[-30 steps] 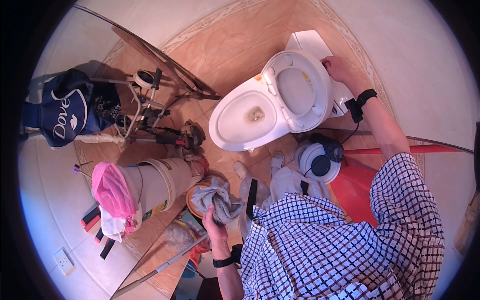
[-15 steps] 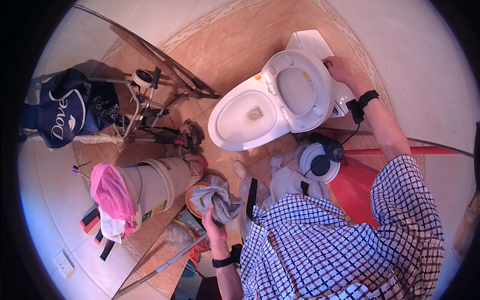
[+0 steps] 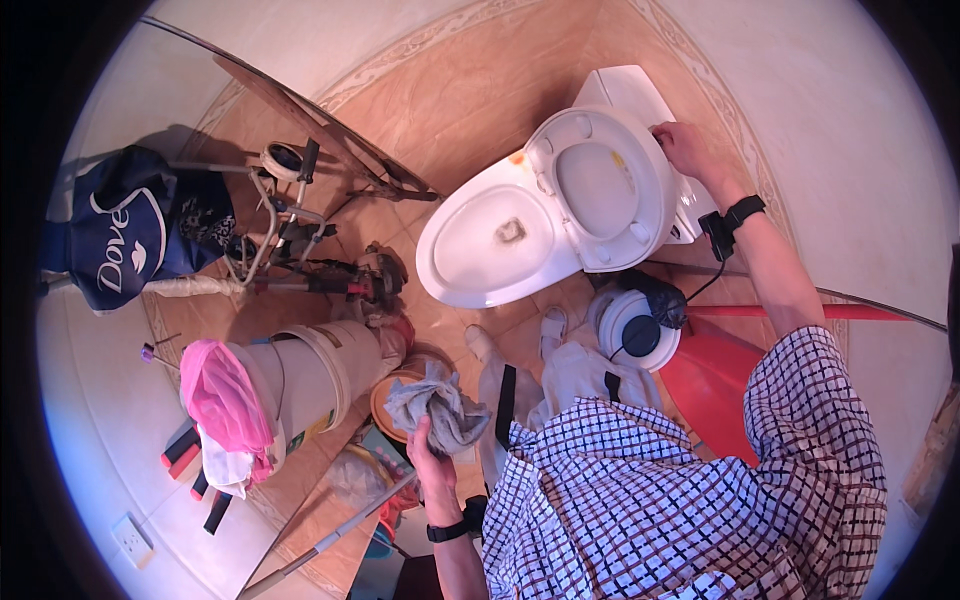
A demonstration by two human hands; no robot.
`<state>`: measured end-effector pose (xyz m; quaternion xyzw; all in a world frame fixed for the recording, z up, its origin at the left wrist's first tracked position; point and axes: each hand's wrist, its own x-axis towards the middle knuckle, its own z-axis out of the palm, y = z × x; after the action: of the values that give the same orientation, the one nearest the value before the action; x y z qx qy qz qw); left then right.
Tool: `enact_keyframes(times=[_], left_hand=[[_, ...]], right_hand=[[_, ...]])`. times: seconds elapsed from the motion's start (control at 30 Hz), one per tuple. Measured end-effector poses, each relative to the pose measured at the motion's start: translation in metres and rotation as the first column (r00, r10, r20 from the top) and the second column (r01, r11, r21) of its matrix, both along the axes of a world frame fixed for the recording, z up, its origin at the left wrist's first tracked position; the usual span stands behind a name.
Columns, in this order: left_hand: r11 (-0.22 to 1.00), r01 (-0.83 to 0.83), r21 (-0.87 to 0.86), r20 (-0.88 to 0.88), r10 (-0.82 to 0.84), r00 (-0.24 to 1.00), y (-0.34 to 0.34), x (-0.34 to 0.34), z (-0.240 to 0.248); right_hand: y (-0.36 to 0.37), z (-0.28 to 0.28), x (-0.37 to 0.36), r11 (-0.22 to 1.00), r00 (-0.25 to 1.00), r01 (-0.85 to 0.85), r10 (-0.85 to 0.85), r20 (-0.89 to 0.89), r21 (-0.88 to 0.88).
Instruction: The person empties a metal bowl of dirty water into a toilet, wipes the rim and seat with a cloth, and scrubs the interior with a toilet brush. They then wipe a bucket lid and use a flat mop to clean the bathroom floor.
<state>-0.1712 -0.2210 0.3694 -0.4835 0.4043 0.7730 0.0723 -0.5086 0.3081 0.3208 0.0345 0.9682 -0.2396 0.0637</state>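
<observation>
at an oval white lid's (image 3: 600, 190) edge, right hand (image 3: 685, 152) curls, hold unclear; left hand (image 3: 432, 465) holds bunched grey cloth (image 3: 445, 410), presumably for grip.

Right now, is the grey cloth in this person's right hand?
No, the left hand holds the grey cloth, while the right hand is up beside the raised toilet lid.
</observation>
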Motion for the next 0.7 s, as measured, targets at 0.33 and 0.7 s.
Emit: enact_keyframes(times=[0.33,0.7], left_hand=[[0.998,0.031,-0.049,0.046,-0.029,0.999,0.005,-0.019,-0.011],[0.998,0.052,-0.034,0.094,-0.049,0.994,0.013,-0.036,-0.028]], right_hand=[[0.003,-0.008,-0.007,1.0,1.0,0.004,-0.003,-0.022,0.003],[-0.008,-0.007,-0.013,0.997,0.999,0.013,-0.015,-0.03,-0.073]])
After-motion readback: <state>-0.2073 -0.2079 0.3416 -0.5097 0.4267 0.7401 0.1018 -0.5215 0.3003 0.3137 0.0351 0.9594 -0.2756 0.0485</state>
